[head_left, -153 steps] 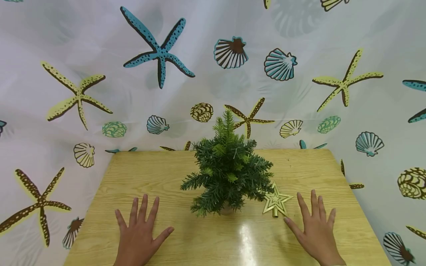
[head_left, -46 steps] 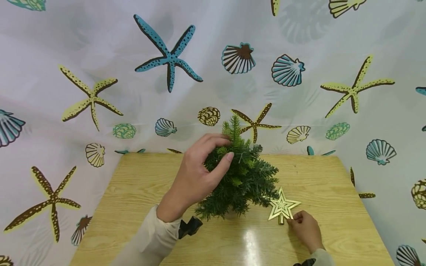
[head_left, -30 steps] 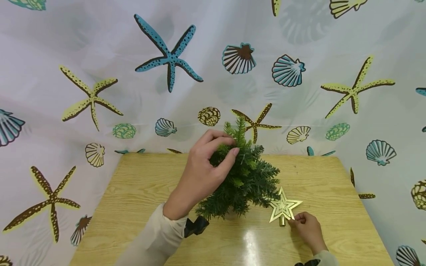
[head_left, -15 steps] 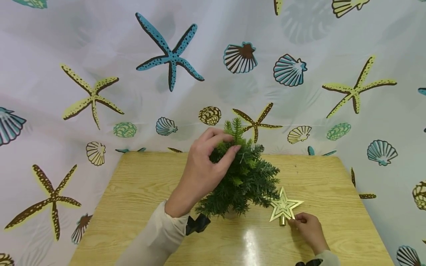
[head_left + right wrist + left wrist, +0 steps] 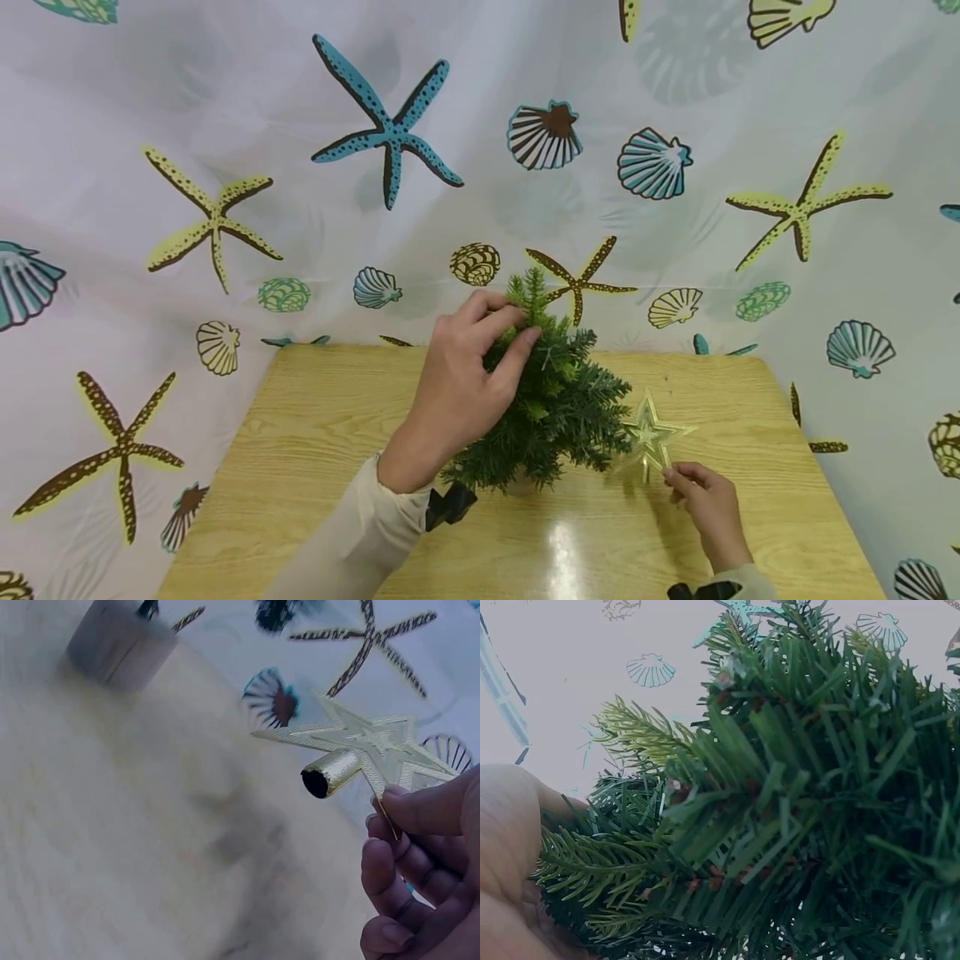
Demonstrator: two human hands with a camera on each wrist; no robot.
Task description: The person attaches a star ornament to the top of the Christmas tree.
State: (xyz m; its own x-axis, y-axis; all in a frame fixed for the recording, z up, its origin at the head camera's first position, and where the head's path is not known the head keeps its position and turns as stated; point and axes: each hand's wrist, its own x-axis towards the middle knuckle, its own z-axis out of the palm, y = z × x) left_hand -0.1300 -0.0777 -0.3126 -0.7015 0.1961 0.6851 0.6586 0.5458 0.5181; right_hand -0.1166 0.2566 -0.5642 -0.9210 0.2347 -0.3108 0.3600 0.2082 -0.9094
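A small artificial Christmas tree [image 5: 570, 408] stands upright near the middle of the table, on a short round base [image 5: 120, 646]. My left hand [image 5: 457, 371] holds it high on its left side, thumb and fingers curled about the light-green upper sprigs. Close up in the left wrist view, branches [image 5: 765, 780] fill most of the picture beside the palm. To the right of the tree, my right hand [image 5: 711, 504] pinches one point of a gold star tree topper [image 5: 386, 742] between thumb and fingers. The star is off the table, its hollow socket [image 5: 330, 774] facing away from the hand.
The wooden table [image 5: 337, 400] has its back edge against a white cloth [image 5: 465, 75] printed with starfish and shells. That cloth also hangs along both sides. Black straps [image 5: 450, 507] sit at the wrists over light sleeves.
Both hands lay spread on the table at first. The left then took hold of the tree's upper part; the right pinched the star and has just lifted it off the table.
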